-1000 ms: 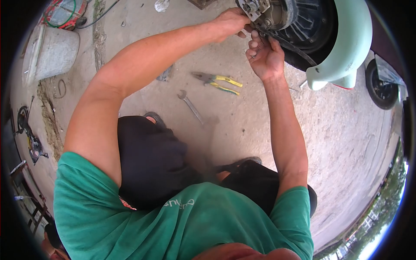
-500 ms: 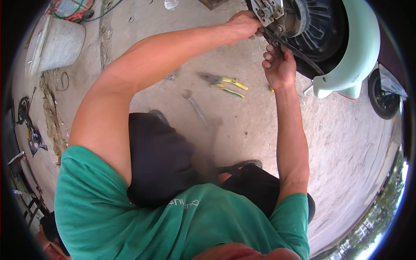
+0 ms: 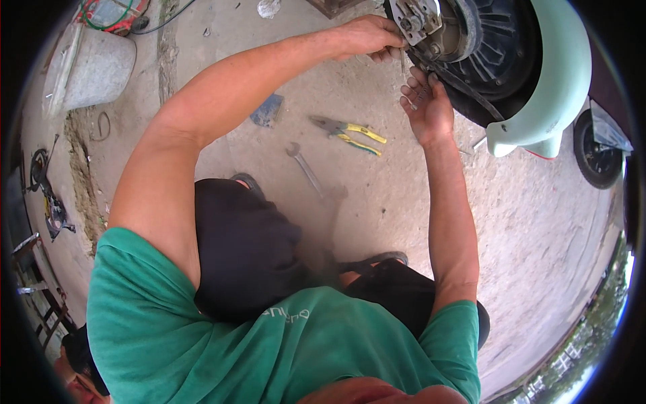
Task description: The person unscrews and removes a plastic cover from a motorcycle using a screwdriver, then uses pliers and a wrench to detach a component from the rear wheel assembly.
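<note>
Wide concrete floor (image 3: pixel 538 229); left hand (image 3: pixel 372 37), right hand (image 3: pixel 431 111) near wheel (image 3: pixel 496 50) edge

On my remote feed I count two bare hands: one left hand (image 3: pixel 369 37) and one right hand (image 3: pixel 431 116). I see two black wheels (image 3: pixel 501 57), one mint-green fender (image 3: pixel 570 77) and one metal bracket (image 3: pixel 412 19). Over the ground I tally one pair of pliers (image 3: pixel 337 128), one wrench (image 3: pixel 305 170), one flat blue piece (image 3: pixel 268 110), one pale grey tub (image 3: pixel 102 71) and two dark sandals (image 3: pixel 249 184).
</note>
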Demonstrator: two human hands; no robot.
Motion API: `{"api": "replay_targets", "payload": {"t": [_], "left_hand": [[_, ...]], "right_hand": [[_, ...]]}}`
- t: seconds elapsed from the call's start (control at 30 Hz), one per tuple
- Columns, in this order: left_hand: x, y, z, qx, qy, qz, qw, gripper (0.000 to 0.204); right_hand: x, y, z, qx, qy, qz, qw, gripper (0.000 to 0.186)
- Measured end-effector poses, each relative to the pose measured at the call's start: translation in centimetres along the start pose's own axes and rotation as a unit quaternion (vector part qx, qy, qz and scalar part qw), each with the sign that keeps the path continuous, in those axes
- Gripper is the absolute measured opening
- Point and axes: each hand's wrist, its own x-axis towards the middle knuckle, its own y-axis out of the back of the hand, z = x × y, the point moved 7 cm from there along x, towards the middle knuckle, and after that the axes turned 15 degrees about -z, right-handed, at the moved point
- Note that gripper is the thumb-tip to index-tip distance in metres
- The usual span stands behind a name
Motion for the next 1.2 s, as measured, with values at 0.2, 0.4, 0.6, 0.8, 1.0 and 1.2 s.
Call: {"api": "replay_targets", "payload": {"t": [0.2,0.4,0.6,0.8,1.0,1.2], "left_hand": [[0.1,0.0,-0.6,-0.005,0.010,-0.006,1.000,0.027],[0.1,-0.2,-0.5,-0.001,-0.003,-0.011,1.000,0.025],[0.4,-0.2,-0.7,-0.016,-0.002,0.001,1.000,0.023],[0.1,-0.4,-0.2,-0.022,-0.011,0.004,1.000,0.023],[0.4,-0.3,-0.6,0.017,-0.017,0.036,0.999,0.025],[0.8,-0.4,-0.8,0.039,-0.016,0.003,0.999,0.027]], "right_hand": [[-0.1,2.0,1.2,-0.043,-0.026,0.000,0.999,0.025],[0.0,1.8,2.7,0.107,0.004,-0.027,0.994,0.017],[0.3,2.1,3.2,0.193,0.006,-0.066,0.979,0.014],[0.4,1.8,2.8,0.224,0.024,-0.094,0.970,0.006],[-0.4,2.6,1.3,-0.229,0.033,0.015,0.973,0.020],[-0.4,0.4,3.0,-0.451,0.026,-0.119,0.884,0.027]]}}
